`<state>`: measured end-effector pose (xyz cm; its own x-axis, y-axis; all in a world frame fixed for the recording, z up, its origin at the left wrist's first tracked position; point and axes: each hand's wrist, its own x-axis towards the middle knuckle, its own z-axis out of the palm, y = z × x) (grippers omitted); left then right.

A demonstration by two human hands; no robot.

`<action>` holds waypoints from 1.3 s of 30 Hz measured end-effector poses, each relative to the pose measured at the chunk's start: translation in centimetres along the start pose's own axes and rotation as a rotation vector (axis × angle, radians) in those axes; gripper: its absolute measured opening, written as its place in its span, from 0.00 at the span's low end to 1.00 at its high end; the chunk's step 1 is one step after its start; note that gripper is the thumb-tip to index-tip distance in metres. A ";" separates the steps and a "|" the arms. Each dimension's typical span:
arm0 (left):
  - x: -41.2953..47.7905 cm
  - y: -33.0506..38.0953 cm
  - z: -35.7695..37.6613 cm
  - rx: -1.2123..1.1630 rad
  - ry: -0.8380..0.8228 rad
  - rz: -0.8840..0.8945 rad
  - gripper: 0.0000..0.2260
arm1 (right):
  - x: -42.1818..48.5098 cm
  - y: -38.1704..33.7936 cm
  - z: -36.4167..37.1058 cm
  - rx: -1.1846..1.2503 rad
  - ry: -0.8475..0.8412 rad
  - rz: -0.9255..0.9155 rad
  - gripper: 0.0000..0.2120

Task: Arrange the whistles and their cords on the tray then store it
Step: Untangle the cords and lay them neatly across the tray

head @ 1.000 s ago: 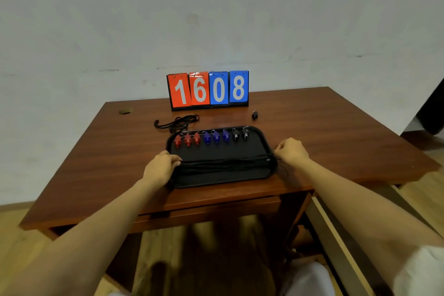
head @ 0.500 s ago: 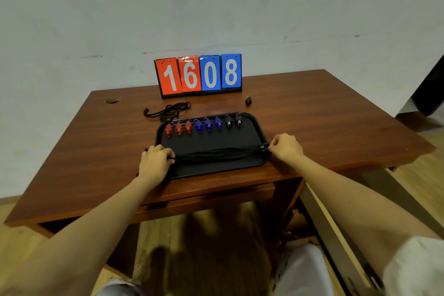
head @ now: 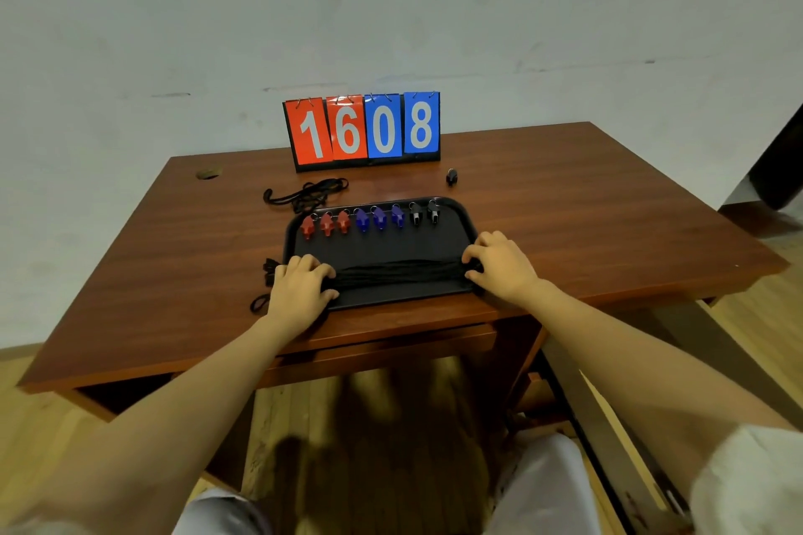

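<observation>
A black tray lies on the wooden table. Along its far edge stand three red whistles, three blue whistles and two black whistles. A bundle of black cords stretches across the tray's near part. My left hand presses on the bundle's left end, where loops spill off the tray. My right hand holds the bundle's right end at the tray's rim. One more black whistle and a loose black cord lie on the table behind the tray.
A flip scoreboard reading 1608 stands at the table's back edge against the wall. A small cable hole sits at the back left. Below the front edge is a drawer. Wooden floor lies underneath.
My hands stay at the two ends of the cord bundle, the right hand now further onto the tray. The camera has tilted, so the table sits differently in view.
</observation>
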<state>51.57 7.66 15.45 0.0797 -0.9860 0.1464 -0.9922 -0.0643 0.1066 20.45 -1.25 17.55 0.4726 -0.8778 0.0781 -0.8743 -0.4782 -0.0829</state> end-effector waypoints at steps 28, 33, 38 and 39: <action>9.9 7.9 -0.3 -0.242 -0.066 0.109 0.14 | 10.0 -0.3 -1.5 0.203 0.007 0.106 0.13; 15.6 10.8 0.3 -0.277 -0.109 0.144 0.15 | 14.8 2.6 -1.2 0.240 0.007 0.233 0.16; 20.4 11.9 1.7 -0.259 -0.140 0.234 0.18 | 19.7 5.4 0.2 0.294 -0.077 0.274 0.24; 21.1 12.0 2.0 -0.265 -0.125 0.243 0.18 | 20.6 5.8 0.5 0.308 -0.090 0.269 0.24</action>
<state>41.19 -14.18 17.85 -0.1833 -0.9798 0.0796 -0.9201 0.1995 0.3370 25.18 -22.16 18.15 0.2518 -0.9650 -0.0726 -0.9004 -0.2062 -0.3832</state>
